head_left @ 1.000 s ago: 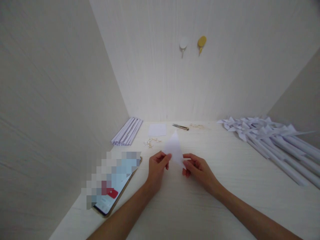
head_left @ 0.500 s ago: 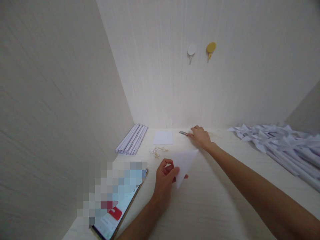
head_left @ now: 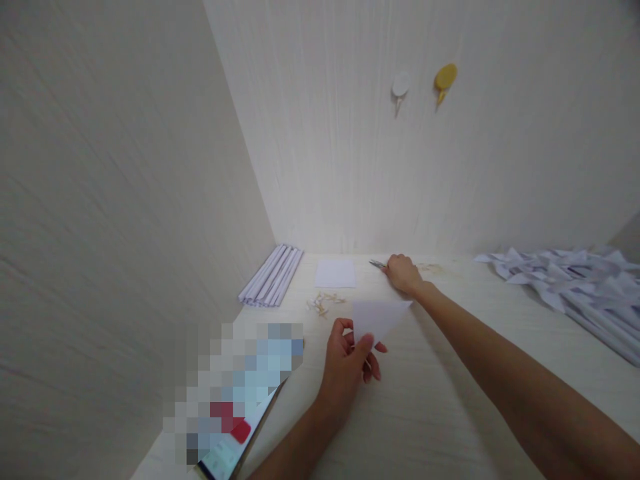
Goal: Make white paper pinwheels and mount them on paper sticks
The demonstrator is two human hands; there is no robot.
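Note:
Between its thumb and fingers, my left hand (head_left: 350, 357) pinches a folded white paper triangle (head_left: 377, 321), held above the table with one point toward the right. Farther back, near the wall, my right hand (head_left: 404, 273) is closed around the handles of a pair of scissors (head_left: 379, 265). Only the metal blades show, pointing left; the handles are hidden by the fingers. A square stack of white paper (head_left: 335, 274) lies left of the scissors. Several small cotton-tipped sticks (head_left: 325, 304) are scattered in front of the paper.
Rolled white paper sticks (head_left: 273, 277) lie by the left wall. A phone (head_left: 245, 427), partly pixelated, rests at the front left. Paper pinwheel-like pieces on sticks (head_left: 565, 280) are heaped at the right. A white hook (head_left: 400, 85) and a yellow hook (head_left: 445, 78) are on the back wall.
My right hand has closed more fully around the scissors' handles. My left hand has shifted its grip on the paper triangle. The whole view has moved slightly.

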